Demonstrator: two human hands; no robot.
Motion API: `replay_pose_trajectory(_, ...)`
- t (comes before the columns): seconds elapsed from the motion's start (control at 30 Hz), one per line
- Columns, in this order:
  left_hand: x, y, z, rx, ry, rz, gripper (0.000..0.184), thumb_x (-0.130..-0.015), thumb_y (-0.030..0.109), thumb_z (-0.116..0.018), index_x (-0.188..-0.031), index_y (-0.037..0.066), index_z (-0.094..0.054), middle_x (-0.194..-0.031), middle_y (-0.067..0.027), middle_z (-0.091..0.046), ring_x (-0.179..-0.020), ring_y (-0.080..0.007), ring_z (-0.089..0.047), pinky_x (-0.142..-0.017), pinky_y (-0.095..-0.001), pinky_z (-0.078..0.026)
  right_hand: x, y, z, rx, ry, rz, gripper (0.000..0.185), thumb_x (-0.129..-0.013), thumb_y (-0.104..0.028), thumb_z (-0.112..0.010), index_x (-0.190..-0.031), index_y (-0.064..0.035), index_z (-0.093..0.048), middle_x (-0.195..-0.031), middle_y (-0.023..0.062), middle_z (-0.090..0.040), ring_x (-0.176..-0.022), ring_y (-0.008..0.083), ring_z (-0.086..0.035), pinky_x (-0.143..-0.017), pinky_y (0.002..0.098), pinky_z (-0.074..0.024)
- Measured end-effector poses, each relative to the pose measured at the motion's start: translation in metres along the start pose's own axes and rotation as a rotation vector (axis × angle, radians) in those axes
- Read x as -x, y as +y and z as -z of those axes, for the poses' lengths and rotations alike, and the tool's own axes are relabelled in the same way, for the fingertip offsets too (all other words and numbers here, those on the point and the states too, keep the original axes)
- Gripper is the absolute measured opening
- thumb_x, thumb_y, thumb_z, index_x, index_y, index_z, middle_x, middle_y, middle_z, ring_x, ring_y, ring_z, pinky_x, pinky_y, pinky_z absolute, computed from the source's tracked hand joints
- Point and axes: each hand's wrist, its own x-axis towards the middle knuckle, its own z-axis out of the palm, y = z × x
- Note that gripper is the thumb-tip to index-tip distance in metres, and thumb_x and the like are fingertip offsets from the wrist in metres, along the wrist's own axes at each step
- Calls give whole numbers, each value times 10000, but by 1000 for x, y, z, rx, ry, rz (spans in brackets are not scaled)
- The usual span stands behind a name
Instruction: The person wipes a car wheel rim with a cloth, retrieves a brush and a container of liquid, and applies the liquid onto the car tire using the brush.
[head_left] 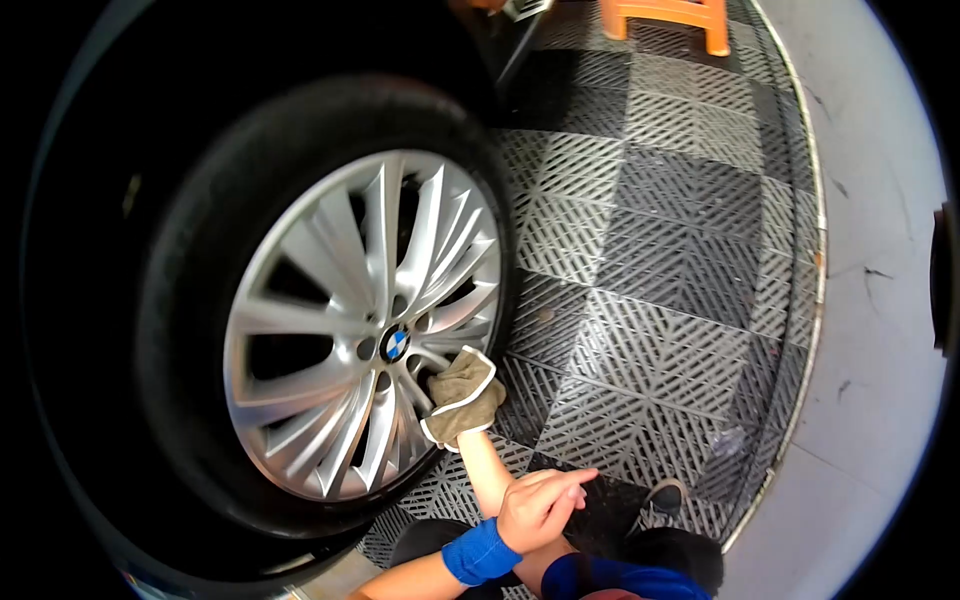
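Beyond the left hand (535,508): brown cloth (468,400) at spoked wheel (382,230)

Item 1, cloth. White-edged, bunched over the right hand at the end of the right forearm (484,472); lies against the wheel's lower outer spokes, near the tyre (195,250). The right hand's fingers are hidden beneath it; I cannot tell whether they are spread or closed.

Item 2, left hand. Blue band (480,553) at the wrist; index finger stretched out, other fingers folded in. I see nothing pinched, but the palm side is hidden from me. It sits above the right forearm, apart from the wheel.

Item 3, wheel. Silver, ahead and to the left of both hands; its blue-and-white centre cap (396,343) is just beyond the cloth.

Item 4, surroundings. Patterned floor tiles (690,260) to the right of the hands; a shoe (667,495) just right of the left hand; an orange stool (665,12) far beyond both.

Hazards, in my judgement: a loose cloth edge could snag in a spoke gap and pull off; hidden fingers could scrape the spoke edges; grit in the weave could mark the silver finish; crossed forearms could bump, jolting the cloth.
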Motion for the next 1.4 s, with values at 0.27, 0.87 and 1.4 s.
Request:
replay_pose_trajectory(0.27, 58, 7, -31, 135, 600, 319, 275, -1075, 161, -365, -1062, -12, -579, -788, -103, -670, -761, -181, -646, -778, -324, -526, 178, -123, 45, 331, 205, -30, 393, -933, -350, -520, -1229, -94, -559, -1257, 140, -555, -1207, 275, -510, -1072, 361, -383)
replay_pose_trajectory(0.87, -3, 295, 130, 334, 27, 770, 283, -1033, 194, -484, -1162, -8, -635, -944, -140, -728, -855, -221, -703, -816, -344, -558, 537, -578, -2, 1180, 451, -219, 388, -855, -399, -571, -1081, -103, -679, -1150, 164, -615, -1136, 305, -564, -1024, 372, -419)
replay_pose_trajectory(1.4, -562, 544, 123, 1117, -332, 621, 481, -1057, 264, -429, -1484, 49, -376, -1473, -131, -472, -1328, -231, -497, -1100, -378, -425, 391, -977, -242, 1510, 253, 801, 469, -886, -217, -659, -1318, -61, -562, -1287, 193, -566, -1194, 370, -538, -974, 416, -454)
